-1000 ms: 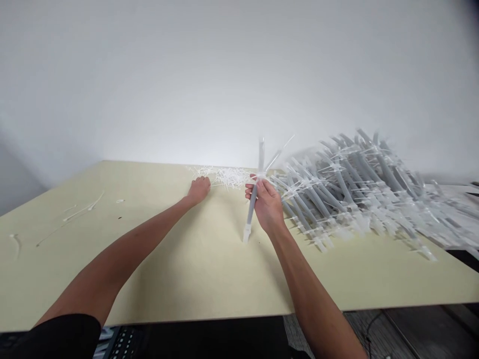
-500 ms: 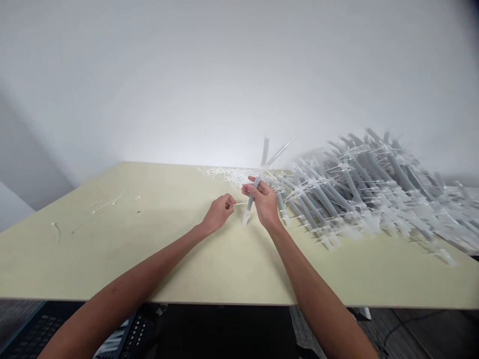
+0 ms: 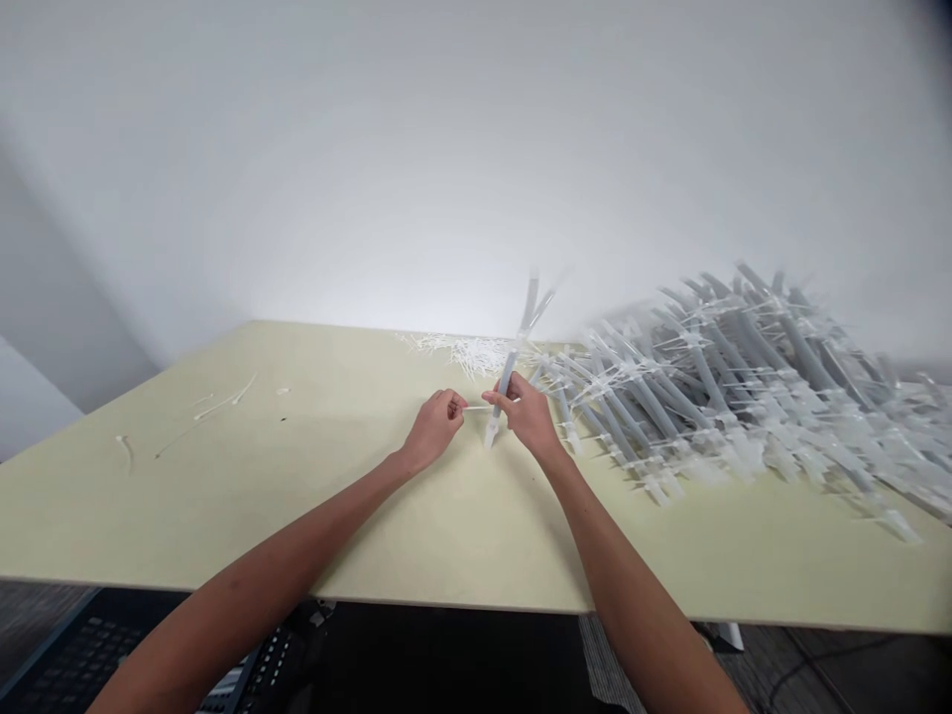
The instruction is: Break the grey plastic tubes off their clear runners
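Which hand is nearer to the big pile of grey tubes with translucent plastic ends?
Right. The right hand is just left of the grey tube pile; the left hand is farther left, pinching a thin white strip.

The left hand [image 3: 435,428] pinches a thin white tie [image 3: 477,408] — it reaches across to the tube [image 3: 507,369] in the right hand [image 3: 530,415]. The tube stands tilted, forked at its top. Loose ties [image 3: 476,355] lie behind, near the wall [image 3: 416,149] — a tube heap [image 3: 733,372] fills the table's [image 3: 357,526] right side.
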`<state>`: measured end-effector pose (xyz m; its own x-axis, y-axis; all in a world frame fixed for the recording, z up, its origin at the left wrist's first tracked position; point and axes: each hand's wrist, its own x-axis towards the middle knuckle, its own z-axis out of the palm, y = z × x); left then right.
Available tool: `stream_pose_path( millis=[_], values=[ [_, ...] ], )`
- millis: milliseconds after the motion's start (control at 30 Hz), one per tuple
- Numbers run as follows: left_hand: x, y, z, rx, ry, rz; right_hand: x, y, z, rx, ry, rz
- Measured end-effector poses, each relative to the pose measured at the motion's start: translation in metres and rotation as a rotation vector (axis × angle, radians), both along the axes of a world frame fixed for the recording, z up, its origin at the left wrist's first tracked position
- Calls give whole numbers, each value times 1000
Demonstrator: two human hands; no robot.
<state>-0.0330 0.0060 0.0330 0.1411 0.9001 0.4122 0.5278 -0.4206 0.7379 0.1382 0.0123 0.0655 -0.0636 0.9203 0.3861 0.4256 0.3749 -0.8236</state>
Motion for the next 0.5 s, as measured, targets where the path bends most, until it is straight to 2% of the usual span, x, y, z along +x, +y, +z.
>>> stream_pose_path(
  millis=[267, 500],
  values=[
    [-4, 6, -4, 39, 54, 61, -7, 5, -6, -81, 162, 76],
    [-2, 5, -5, 15, 49, 48, -5, 6, -9, -89, 138, 90]
  ],
)
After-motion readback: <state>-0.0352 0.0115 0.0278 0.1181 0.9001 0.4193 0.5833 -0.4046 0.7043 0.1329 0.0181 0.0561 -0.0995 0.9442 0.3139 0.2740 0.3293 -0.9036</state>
